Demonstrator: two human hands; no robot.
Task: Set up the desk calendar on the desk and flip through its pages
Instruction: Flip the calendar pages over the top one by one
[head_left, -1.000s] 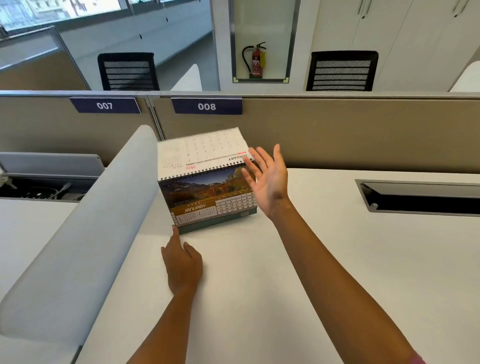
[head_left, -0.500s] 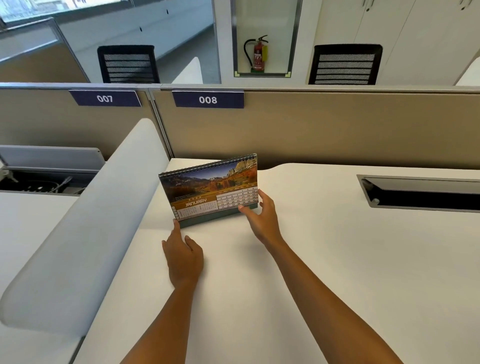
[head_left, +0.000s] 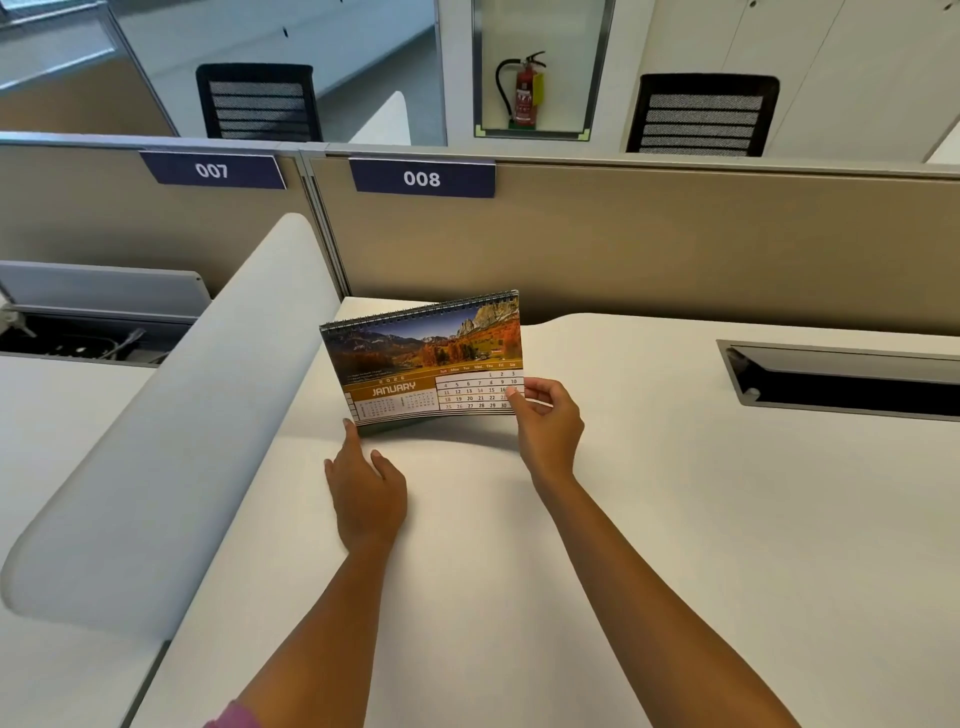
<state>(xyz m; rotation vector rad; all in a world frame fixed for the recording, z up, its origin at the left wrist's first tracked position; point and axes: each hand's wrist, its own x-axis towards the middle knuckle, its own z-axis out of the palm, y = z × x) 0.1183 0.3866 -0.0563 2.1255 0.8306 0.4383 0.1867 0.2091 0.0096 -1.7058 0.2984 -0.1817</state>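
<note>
A spiral-bound desk calendar (head_left: 423, 358) stands on the white desk (head_left: 649, 519), showing a January page with an autumn mountain photo. My right hand (head_left: 548, 428) pinches the lower right corner of that front page between thumb and fingers and lifts it off the stand, so the page bows outward. My left hand (head_left: 366, 491) rests flat on the desk in front of the calendar, its index fingertip touching the lower left corner of the base.
A rounded grey divider (head_left: 171, 426) runs along the left of the desk. A beige partition (head_left: 675, 244) labelled 008 stands right behind the calendar. An open cable slot (head_left: 841, 379) is set into the desk at the right.
The flipped-up white page has dropped behind the stand. My right hand came down from the calendar's top, reached the lower right corner, and now pinches and lifts the January page. My left hand stayed put.
</note>
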